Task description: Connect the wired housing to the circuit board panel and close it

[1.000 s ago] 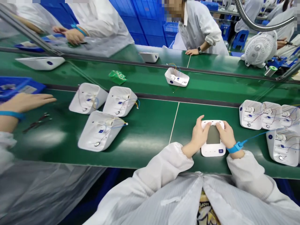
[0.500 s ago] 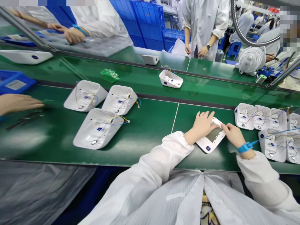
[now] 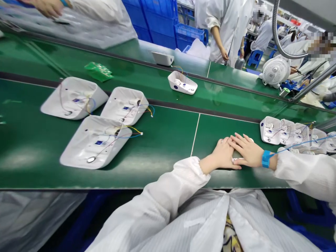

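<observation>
Both of my hands lie on a white plastic panel with a greyish window (image 3: 237,155), which rests on the green bench and is mostly covered by them. My left hand (image 3: 223,154) is flat over its left side, fingers stretched out and thumb toward me. From the right, my right hand (image 3: 248,151) reaches across with spread fingers, and its fingertips overlap those of the left. A blue wrist strap (image 3: 265,159) with a cord circles my right wrist. Between the hands only a small piece of window and white rim shows.
Three white wired housings (image 3: 96,141) sit to the left; several more housings (image 3: 270,130) stand at the right. Farther back are another wired housing (image 3: 182,83), green circuit boards (image 3: 99,71) and a white fan (image 3: 276,71). Co-workers in white coats are across the bench.
My right hand has moved from the panel's right edge onto its top, meeting the left hand. The panel has turned and is more covered. The view has shifted, and the neighbour's hand at left is gone.
</observation>
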The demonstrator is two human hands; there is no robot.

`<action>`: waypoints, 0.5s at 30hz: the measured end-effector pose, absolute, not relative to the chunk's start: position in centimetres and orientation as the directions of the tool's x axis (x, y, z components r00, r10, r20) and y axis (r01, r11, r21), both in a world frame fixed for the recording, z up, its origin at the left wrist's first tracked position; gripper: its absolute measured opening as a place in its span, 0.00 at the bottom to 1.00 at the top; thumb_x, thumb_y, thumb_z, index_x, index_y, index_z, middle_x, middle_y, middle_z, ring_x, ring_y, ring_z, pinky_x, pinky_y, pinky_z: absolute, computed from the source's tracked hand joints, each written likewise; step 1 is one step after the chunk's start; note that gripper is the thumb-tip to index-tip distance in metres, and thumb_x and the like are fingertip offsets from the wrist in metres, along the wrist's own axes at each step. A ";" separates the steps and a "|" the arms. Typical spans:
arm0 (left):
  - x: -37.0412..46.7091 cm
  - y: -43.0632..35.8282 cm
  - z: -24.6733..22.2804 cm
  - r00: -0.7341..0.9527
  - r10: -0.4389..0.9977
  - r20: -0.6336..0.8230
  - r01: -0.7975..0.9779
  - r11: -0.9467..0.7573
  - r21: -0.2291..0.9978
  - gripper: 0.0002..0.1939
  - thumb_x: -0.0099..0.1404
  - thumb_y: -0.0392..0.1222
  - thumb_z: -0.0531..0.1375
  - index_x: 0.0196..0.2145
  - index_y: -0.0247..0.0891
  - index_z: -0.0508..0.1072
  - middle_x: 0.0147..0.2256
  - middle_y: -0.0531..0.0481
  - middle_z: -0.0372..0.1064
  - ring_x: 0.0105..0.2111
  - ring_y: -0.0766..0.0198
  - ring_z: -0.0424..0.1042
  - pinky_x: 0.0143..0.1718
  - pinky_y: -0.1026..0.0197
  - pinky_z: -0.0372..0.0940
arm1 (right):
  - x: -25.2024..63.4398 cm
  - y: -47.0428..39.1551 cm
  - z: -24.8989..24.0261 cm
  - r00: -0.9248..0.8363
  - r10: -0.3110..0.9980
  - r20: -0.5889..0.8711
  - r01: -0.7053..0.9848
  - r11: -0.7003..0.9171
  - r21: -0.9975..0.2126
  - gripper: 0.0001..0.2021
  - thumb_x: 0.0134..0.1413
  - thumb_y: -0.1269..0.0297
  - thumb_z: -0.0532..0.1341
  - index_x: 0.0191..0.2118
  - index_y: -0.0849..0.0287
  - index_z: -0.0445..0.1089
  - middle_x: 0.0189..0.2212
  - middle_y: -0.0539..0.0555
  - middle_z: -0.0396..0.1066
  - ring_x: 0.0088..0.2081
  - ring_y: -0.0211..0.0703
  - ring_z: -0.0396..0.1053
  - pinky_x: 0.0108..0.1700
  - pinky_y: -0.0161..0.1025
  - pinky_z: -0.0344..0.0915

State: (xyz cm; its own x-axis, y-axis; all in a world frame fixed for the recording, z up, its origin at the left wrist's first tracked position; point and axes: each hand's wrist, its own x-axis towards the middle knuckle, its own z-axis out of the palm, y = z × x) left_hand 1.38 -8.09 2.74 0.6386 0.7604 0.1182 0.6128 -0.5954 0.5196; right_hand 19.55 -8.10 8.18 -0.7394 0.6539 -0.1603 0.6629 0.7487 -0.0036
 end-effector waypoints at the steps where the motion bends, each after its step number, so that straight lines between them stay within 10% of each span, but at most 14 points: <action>1: 1.3 -8.2 2.8 0.638 0.759 0.129 0.610 -0.600 0.518 0.64 0.44 0.70 0.69 0.68 0.30 0.53 0.66 0.26 0.53 0.63 0.33 0.56 0.63 0.36 0.52 | 19.6 -8.1 8.1 -0.738 0.653 -0.170 0.663 0.749 -0.001 0.44 0.62 0.38 0.56 0.72 0.65 0.49 0.71 0.68 0.47 0.71 0.68 0.42 0.67 0.69 0.46; 15: 1.5 -8.4 2.4 0.636 0.750 0.180 0.561 -0.610 0.559 0.59 0.44 0.70 0.68 0.64 0.30 0.59 0.63 0.28 0.57 0.62 0.37 0.56 0.63 0.38 0.49 | 19.6 -7.9 8.0 -0.703 0.691 -0.169 0.700 0.714 0.011 0.40 0.64 0.38 0.53 0.72 0.59 0.51 0.71 0.64 0.49 0.71 0.65 0.45 0.67 0.64 0.51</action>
